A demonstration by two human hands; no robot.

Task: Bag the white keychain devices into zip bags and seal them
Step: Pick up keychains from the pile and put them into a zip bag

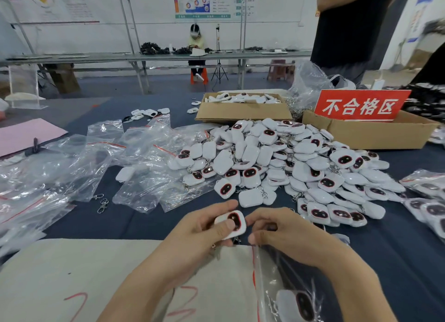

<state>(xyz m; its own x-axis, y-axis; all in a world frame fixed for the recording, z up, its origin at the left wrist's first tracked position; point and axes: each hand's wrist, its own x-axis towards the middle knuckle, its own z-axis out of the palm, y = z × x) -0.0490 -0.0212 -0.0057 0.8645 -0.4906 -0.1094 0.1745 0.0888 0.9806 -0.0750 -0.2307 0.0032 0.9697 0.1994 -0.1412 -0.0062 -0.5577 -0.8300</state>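
My left hand (207, 227) grips a white keychain device (234, 223) with a dark red-rimmed face, thumb on its front. My right hand (279, 232) pinches the red-striped mouth of a clear zip bag (267, 285) that hangs toward me; one device (298, 305) lies inside it. The held device sits just above the bag's mouth. A big heap of white keychain devices (289, 167) covers the dark table behind my hands. Loose empty zip bags (134, 158) lie spread at the left.
A cardboard box of devices (243, 111) stands behind the heap. A second box (375, 133) with a red sign (361, 105) sits at the right. Filled bags (428, 196) lie at the far right. A beige board (79, 278) lies near me. A person (351, 25) stands behind.
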